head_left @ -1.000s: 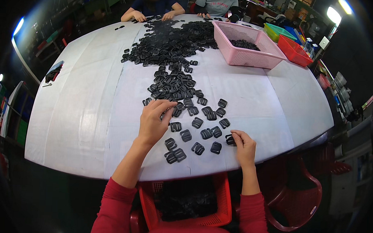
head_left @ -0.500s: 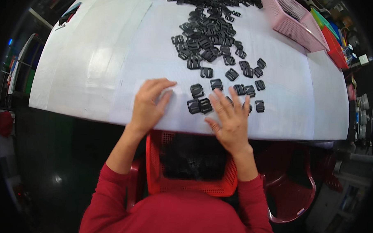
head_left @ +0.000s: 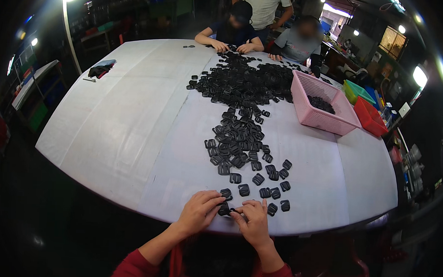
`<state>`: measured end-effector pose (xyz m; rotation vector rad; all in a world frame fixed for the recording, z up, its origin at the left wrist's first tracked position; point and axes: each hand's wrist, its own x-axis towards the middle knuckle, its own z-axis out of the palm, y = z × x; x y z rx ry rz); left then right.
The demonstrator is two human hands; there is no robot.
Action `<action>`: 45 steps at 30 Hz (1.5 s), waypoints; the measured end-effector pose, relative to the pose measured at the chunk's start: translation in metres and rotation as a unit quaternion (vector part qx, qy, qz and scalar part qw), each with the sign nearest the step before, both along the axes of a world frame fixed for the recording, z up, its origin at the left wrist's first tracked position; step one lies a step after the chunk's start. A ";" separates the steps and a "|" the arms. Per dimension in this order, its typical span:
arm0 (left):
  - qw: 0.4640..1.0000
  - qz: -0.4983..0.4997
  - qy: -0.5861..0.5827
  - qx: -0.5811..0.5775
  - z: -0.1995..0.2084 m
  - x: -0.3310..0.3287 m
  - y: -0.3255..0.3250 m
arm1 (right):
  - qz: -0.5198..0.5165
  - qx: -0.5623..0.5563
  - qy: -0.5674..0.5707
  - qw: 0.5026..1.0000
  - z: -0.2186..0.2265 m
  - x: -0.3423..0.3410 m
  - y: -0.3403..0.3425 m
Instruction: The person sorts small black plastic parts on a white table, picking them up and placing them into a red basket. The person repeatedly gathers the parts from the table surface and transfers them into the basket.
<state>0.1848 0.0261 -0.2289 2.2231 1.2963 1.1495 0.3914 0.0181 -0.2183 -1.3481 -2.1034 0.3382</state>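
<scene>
Loose black plastic strap buckles (head_left: 239,132) lie scattered down the middle of the white table. At the near edge, my left hand (head_left: 199,212) has its fingers curled together, with the fingertips and thumb at a black buckle (head_left: 224,209). Just above that one, another buckle (head_left: 226,194) lies beside its fingertips. My right hand (head_left: 253,221) pinches a small black buckle (head_left: 232,210), mostly hidden by the thumb and index finger. A few single buckles (head_left: 272,209) lie to the right of this hand.
The big buckle pile (head_left: 243,80) spreads over the far middle of the white table (head_left: 119,135). A pink basket (head_left: 324,117) holding black pieces stands right, beside green (head_left: 358,92) and red baskets (head_left: 370,117). People (head_left: 232,34) are at the far side. Dark cloth (head_left: 102,69) lies far left.
The view has tilted up, bringing the far side and people into sight. My hands, spread apart before, have come together at buckles by the near edge, and their fingers have closed.
</scene>
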 end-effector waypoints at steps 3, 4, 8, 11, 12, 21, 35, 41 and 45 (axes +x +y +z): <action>1.000 0.007 -0.003 -0.002 0.002 0.000 -0.002 | -0.038 -0.002 -0.008 0.999 0.014 0.002 -0.001; 1.000 0.009 0.005 0.008 0.003 0.001 0.000 | -0.068 0.038 -0.030 0.997 0.014 0.005 -0.001; 0.997 0.027 0.073 -0.029 0.002 0.001 -0.003 | -0.106 0.047 -0.107 0.987 -0.009 0.020 -0.008; 0.995 0.023 0.078 -0.053 0.001 0.000 -0.006 | -0.054 -0.017 -0.075 0.996 -0.012 0.016 -0.027; 0.996 0.019 0.076 -0.049 0.005 0.001 -0.003 | -0.038 -0.021 -0.065 0.997 -0.006 0.017 -0.026; 0.893 0.031 -0.397 -0.210 0.000 -0.017 0.006 | 0.058 0.029 -0.129 0.990 -0.012 0.007 0.061; 0.879 0.028 -0.430 -0.205 -0.005 -0.017 0.006 | 0.113 -0.043 0.138 0.983 0.006 0.031 0.051; 0.914 0.035 -0.322 -0.243 0.002 -0.009 0.010 | 0.113 0.028 -0.013 0.993 -0.015 -0.008 0.043; 0.915 0.028 -0.315 -0.249 0.004 -0.010 0.009 | 0.157 0.003 -0.005 0.988 -0.010 -0.005 0.014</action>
